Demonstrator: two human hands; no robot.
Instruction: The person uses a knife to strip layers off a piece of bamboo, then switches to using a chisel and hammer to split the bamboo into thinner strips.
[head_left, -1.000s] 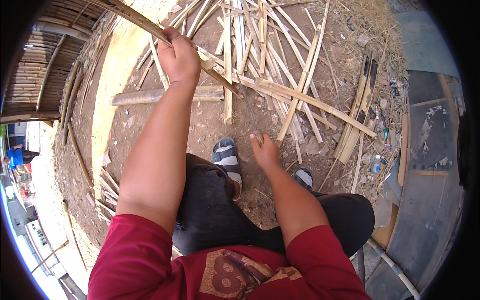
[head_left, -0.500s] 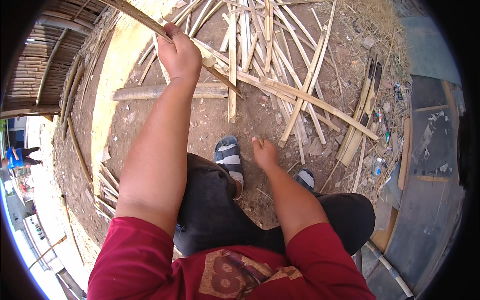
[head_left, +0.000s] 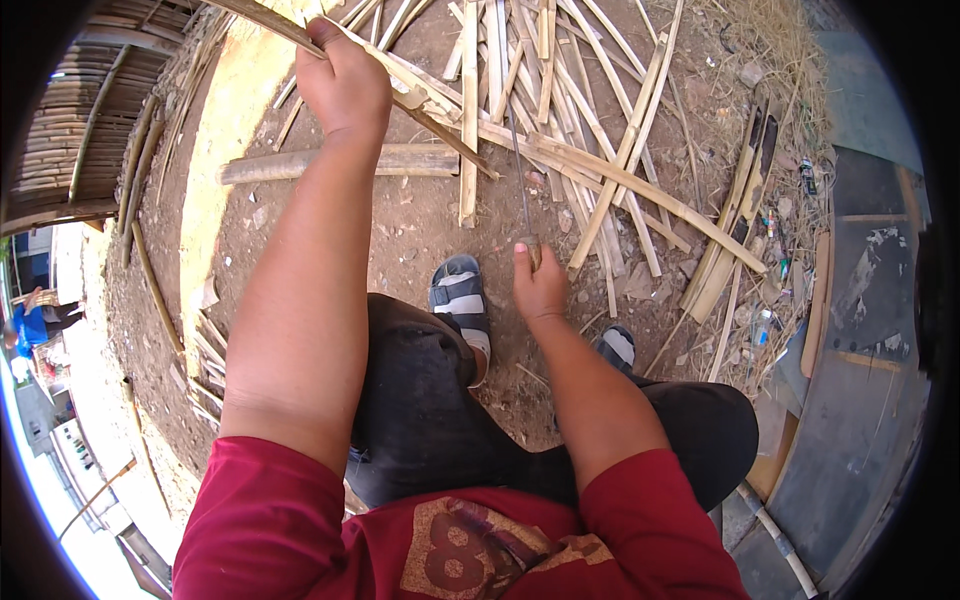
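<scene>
1. Bamboo, pale brown and long, fills the left hand (head_left: 345, 85), its fingers wrapped round the piece and the thumb laid over it. This bamboo piece (head_left: 275, 23) slants from the frame's top edge at upper left down to a free end just above centre.
2. The right hand (head_left: 540, 282), just right of centre, is clamped on the handle of a thin-bladed tool (head_left: 533, 253); the dark blade points up the frame, apart from the bamboo as far as the view shows.
3. The piece should be light for its length and stiff, with some spring; the dry skin may slip a little, and its split edges could splinter. A hold near mid-length ought to balance it, palm on the rounded side, fingers clear of the raw edges.
4. Beyond the hands, a pile of split strips (head_left: 565, 158) lies crisscross on the ground at upper centre, and a thicker bamboo length (head_left: 425, 160) rests left of it.
5. Farther out are darkened strips (head_left: 735, 200) at right and a slatted bamboo wall (head_left: 85, 120) at upper left.
</scene>
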